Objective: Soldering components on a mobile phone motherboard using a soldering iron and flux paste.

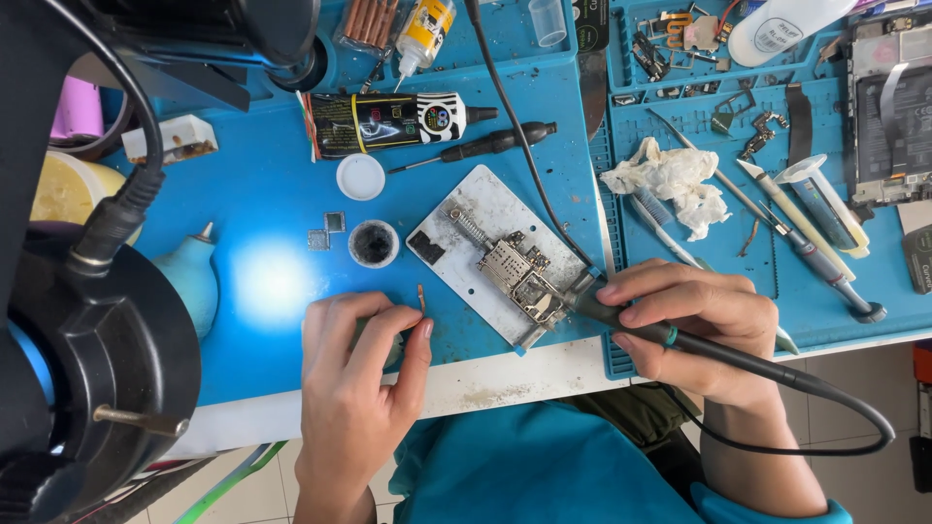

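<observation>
My right hand (pixel 691 325) grips a black soldering iron (pixel 621 318) by its handle, its tip at a small circuit board (pixel 519 275) clamped on a white metal holder plate (pixel 481 243). The iron's black cable loops off to the right. My left hand (pixel 361 374) rests on the blue mat (pixel 262 194) and pinches a thin copper-coloured strip (pixel 421 297) between thumb and forefinger, just left of the plate. A small round pot of dark paste (pixel 373 243) and its white lid (pixel 360 177) sit above my left hand.
A black tube (pixel 388 123), a black screwdriver (pixel 485 146), two small metal squares (pixel 326 231), a crumpled tissue (pixel 670 180), tweezers, syringes and an opened phone (pixel 888 107) lie on the mats. A black microscope body (pixel 87 349) and a blue blower (pixel 189 277) stand at left.
</observation>
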